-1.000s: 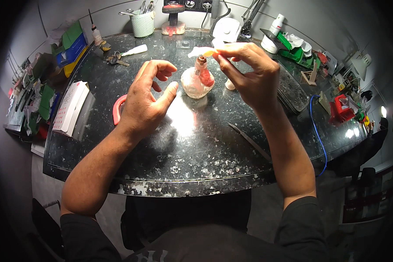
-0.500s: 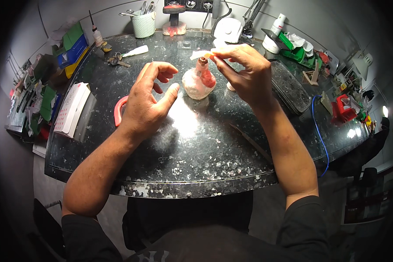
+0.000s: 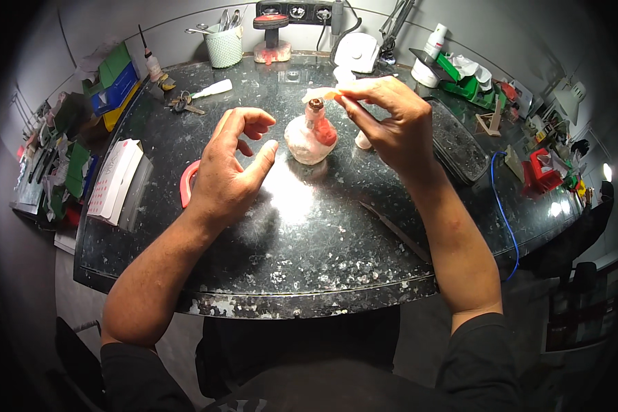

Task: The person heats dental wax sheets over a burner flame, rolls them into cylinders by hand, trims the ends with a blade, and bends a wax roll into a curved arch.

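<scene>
A squat round bottle with a narrow neck and brown top, looking like a spirit burner point(image 3: 309, 141), stands upright mid-table, smeared pinkish-white and red. Just over its top, my right hand point(image 3: 391, 123) pinches a small pale, orange-tinged piece point(image 3: 321, 93) between thumb and fingertips. What that piece is, I cannot make out. My left hand point(image 3: 230, 161) hovers left of the burner, fingers loosely curved and apart from the thumb, holding nothing. A small whitish cap-like object point(image 3: 362, 141) sits right of the burner, partly behind my right hand.
A pointed knife-like tool point(image 3: 395, 229) lies by my right forearm, near a dark shallow tray point(image 3: 460, 144). Left are a red curved object point(image 3: 187, 184) and a white box point(image 3: 115, 178). A tool cup point(image 3: 224, 51) stands at the back; a blue cable point(image 3: 505, 220) hangs over the right edge.
The whole view has shifted slightly, so the table and burner sit a little lower. Both hands keep nearly the same pose, the pale piece still over the burner's top.
</scene>
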`<action>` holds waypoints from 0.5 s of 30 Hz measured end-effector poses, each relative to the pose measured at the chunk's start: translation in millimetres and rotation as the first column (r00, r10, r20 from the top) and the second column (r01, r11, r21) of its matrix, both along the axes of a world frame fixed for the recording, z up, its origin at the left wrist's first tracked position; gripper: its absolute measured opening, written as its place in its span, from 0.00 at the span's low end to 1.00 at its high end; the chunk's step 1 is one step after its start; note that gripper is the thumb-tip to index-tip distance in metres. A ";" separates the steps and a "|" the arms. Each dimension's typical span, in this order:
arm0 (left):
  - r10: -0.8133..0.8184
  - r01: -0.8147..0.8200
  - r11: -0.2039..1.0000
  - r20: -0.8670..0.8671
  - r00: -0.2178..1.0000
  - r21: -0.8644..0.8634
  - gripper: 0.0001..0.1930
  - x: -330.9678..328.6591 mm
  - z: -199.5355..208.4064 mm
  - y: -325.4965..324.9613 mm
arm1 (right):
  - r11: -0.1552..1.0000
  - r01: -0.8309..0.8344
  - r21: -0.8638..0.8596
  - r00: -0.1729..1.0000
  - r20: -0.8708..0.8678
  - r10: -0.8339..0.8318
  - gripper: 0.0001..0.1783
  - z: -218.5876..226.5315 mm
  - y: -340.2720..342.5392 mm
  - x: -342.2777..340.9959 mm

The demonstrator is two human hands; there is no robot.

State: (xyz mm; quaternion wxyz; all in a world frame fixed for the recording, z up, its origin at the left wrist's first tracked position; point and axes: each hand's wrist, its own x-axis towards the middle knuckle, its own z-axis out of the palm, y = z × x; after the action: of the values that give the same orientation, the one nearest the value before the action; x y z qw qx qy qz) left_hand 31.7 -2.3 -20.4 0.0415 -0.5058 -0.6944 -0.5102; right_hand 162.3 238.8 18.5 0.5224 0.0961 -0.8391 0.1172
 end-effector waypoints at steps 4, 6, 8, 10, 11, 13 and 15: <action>0.000 0.000 1.000 0.001 1.000 -0.008 0.17 -0.1 1.3 0.6 | 1.000 -0.004 -0.005 1.000 -0.025 0.004 0.07 4.9 -0.8 5.4; 0.004 -0.004 1.000 0.010 1.000 -0.015 0.17 1.1 2.5 0.5 | 1.000 -0.006 0.001 0.999 -0.040 0.006 0.07 7.3 -1.8 7.7; 0.009 -0.008 1.000 0.019 1.000 -0.020 0.16 1.0 2.2 1.0 | 1.000 -0.001 0.014 0.999 -0.046 0.002 0.07 9.6 -3.1 10.1; 0.007 -0.007 1.000 0.018 1.000 -0.017 0.16 0.2 1.0 0.6 | 1.000 0.001 0.018 0.998 -0.055 0.000 0.07 11.1 -5.0 11.7; 0.006 -0.006 1.000 0.017 1.000 -0.018 0.16 0.2 1.2 0.5 | 1.000 0.003 0.023 0.998 -0.064 -0.002 0.07 12.0 -5.9 12.7; 0.012 -0.012 1.000 0.026 1.000 -0.024 0.16 0.2 1.4 0.1 | 1.000 0.003 0.006 0.998 -0.059 -0.003 0.07 13.8 -8.5 15.4; 0.013 -0.012 1.000 0.026 1.000 -0.026 0.16 -0.4 0.6 0.9 | 1.000 0.003 -0.010 0.999 -0.054 -0.004 0.07 15.9 -9.5 17.0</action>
State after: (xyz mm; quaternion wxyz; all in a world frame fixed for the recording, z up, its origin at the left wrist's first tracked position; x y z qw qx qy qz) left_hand 31.3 -1.4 -19.9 0.0292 -0.4953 -0.7044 -0.5076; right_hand 179.4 229.3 34.5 0.5456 0.0952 -0.8243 0.1176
